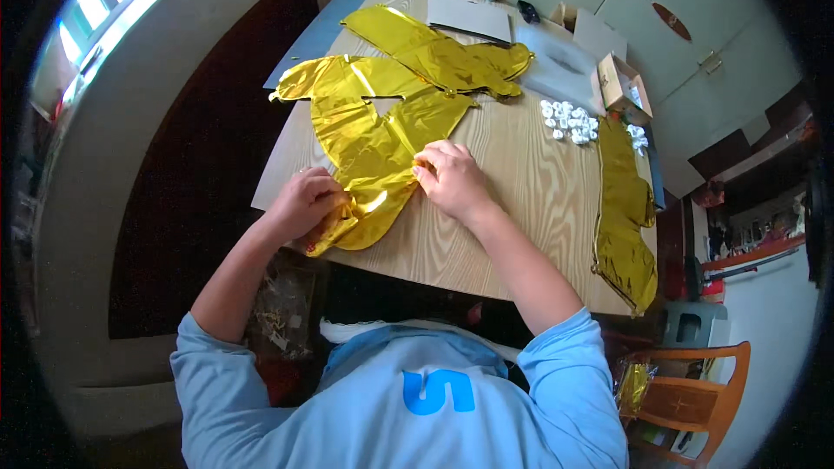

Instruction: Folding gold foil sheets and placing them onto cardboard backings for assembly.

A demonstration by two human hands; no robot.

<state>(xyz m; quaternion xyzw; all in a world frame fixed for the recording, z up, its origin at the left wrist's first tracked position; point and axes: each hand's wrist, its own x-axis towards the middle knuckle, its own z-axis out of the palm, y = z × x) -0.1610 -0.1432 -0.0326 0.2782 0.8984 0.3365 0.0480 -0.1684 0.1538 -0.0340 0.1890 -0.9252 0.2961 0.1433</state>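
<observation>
A flat gold foil balloon (365, 139) lies across the near left of the wooden table, creased and shiny, with a small gap in its middle. My left hand (306, 203) is closed on its near left edge, the fingers curled into the foil. On the right edge, my right hand (451, 177) pinches the foil between thumb and fingers. The balloon's near end bulges slightly between my hands and reaches the table's front edge. A second gold foil balloon (426, 50) lies behind it, touching or overlapping its far part.
Another gold foil piece (624, 217) lies along the table's right edge. Several small white curled pieces (570, 122) sit near an open box (624, 87). Farther back are a closed laptop (469, 17) and a clear plastic sheet (556, 65). A wooden chair (695, 399) stands at right.
</observation>
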